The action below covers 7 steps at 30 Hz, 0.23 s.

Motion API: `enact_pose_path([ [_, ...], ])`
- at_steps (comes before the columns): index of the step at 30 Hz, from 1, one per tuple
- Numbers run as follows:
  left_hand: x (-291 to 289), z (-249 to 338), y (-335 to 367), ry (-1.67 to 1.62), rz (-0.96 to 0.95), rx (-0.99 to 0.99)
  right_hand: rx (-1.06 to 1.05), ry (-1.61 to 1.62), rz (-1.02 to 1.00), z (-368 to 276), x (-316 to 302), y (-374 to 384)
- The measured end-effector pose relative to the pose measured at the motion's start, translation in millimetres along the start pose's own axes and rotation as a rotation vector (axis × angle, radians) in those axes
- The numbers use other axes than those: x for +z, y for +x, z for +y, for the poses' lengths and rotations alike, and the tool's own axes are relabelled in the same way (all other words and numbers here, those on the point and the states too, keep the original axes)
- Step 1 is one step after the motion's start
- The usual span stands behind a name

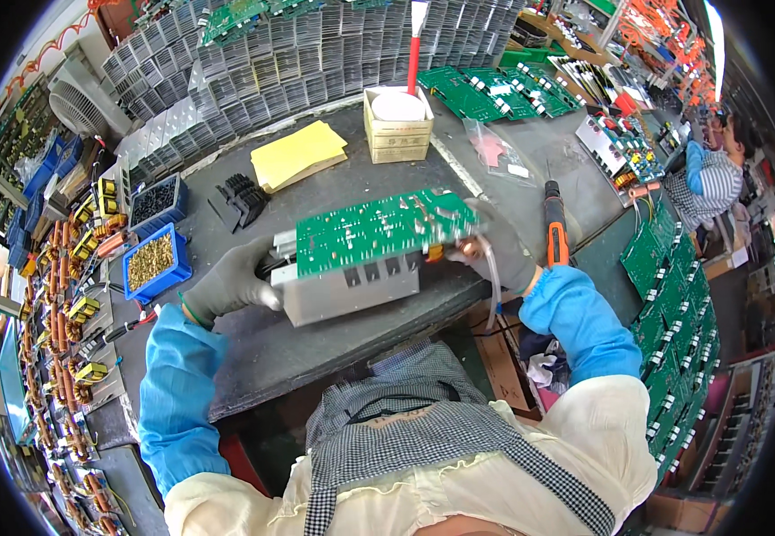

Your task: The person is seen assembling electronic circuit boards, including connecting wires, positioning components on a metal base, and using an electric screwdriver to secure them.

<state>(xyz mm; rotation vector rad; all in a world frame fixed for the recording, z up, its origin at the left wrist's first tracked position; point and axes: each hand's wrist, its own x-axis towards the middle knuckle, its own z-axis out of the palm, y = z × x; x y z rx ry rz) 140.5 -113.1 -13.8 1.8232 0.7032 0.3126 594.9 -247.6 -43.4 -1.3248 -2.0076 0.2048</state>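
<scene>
Between my two gloved hands is a green circuit board (379, 230) fixed to a silver metal heat sink (343, 299), tilted above the dark workbench. My left hand (234, 284) grips the heat sink's left end, thumb along its front face. At the board's right end, my right hand (497, 246) is closed around the edge beside a copper coil; a pale tube or cable (494, 281) hangs below it. Slight blur covers the board and right hand. A black and orange power screwdriver (555, 223) lies to the right of my right hand.
Blue bins of brass screws (152, 263) and black parts (157, 204) stand at left, beside copper coils (61, 330). Yellow sheets (300, 154), a cardboard box (398, 125) and stacked metal heat sinks (316, 62) lie behind. More boards (673, 330) fill the right side, where a co-worker (714, 179) sits.
</scene>
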Motion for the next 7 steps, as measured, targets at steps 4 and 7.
enact_pose_path([
  [4, -3.3, -6.2, -43.7, -0.284, -0.122, -0.277, 0.413, 0.586, -0.036, -29.8, -15.2, 18.8],
  [7, -9.6, -50.6, -72.7, -0.505, -0.179, -0.331, 0.693, 0.512, -0.222, -63.6, -46.3, 54.3],
])
